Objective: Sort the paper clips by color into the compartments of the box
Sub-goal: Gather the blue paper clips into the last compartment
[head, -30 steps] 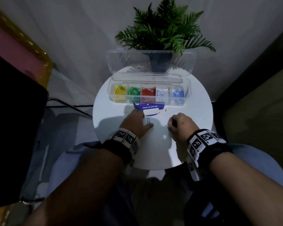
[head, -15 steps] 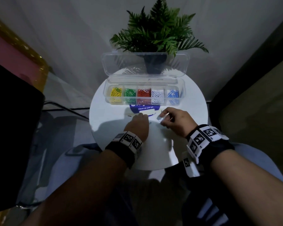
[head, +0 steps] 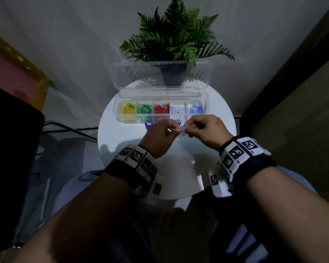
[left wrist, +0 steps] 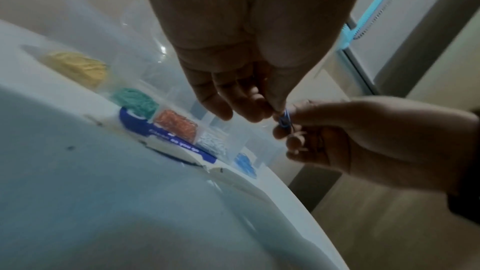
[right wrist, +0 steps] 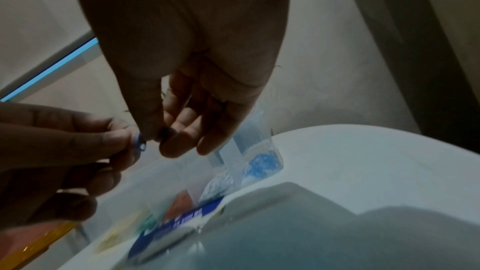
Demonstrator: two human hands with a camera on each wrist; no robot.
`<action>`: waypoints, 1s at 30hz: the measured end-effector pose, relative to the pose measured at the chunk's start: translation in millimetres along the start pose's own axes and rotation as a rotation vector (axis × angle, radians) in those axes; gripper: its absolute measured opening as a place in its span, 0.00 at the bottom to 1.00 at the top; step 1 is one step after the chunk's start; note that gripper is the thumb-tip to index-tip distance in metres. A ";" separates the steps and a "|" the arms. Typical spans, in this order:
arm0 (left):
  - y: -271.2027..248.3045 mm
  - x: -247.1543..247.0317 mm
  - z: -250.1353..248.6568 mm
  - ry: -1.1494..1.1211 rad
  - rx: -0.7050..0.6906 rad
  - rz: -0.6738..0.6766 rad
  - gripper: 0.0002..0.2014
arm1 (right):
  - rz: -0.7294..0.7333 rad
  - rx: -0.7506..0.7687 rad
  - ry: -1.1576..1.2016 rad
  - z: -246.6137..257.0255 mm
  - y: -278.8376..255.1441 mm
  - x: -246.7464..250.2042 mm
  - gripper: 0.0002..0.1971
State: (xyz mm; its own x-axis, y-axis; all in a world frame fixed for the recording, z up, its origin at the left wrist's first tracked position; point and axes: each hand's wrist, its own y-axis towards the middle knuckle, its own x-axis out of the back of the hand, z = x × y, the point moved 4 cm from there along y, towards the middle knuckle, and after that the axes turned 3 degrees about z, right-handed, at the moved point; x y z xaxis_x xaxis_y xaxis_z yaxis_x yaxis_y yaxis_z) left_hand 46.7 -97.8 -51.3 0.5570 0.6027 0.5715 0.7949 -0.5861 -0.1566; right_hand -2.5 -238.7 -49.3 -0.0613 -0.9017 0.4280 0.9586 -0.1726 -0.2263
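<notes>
A blue paper clip point(head: 183, 131) hangs above the round white table point(head: 122, 149), just in front of the clear box point(head: 160, 94). My left hand point(head: 179, 130) and right hand point(head: 187, 129) meet on it, and each pinches it with thumb and fingertips. The left wrist view shows the clip point(left wrist: 285, 118) between both sets of fingers. The box has five compartments holding yellow point(head: 129, 109), green point(head: 145, 109), red point(head: 160, 109), white point(head: 177, 109) and blue point(head: 195, 109) clips. One white clip point(head: 162, 106) lies on the red ones.
The box lid point(head: 160, 74) stands open against a potted fern point(head: 175, 38) at the table's back. A blue label point(head: 149, 124) lies on the table before the box. A dark cable point(head: 68, 128) runs along the floor at left.
Both hands have lifted off the table and come together. The blue clip that lay by the left hand is now held in the air between both hands.
</notes>
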 end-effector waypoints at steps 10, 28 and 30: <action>14.5 4.3 -23.3 -0.075 -0.025 -0.054 0.07 | -0.026 -0.169 0.412 6.3 9.7 3.7 0.08; -32.4 6.2 40.1 0.552 0.237 0.418 0.13 | -0.191 -0.063 -0.474 25.4 59.0 34.3 0.12; -30.9 10.8 42.6 0.536 0.244 0.392 0.12 | -0.145 -0.100 -0.499 22.3 62.2 32.4 0.13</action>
State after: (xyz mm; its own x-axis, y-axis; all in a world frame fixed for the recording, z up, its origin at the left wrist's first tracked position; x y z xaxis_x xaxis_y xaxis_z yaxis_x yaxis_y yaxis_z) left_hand 38.4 -50.1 -74.6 0.6682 -0.0142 0.7439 0.6259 -0.5298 -0.5724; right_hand 61.3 -269.9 -30.0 -0.0279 -0.5714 0.8202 0.9174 -0.3405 -0.2060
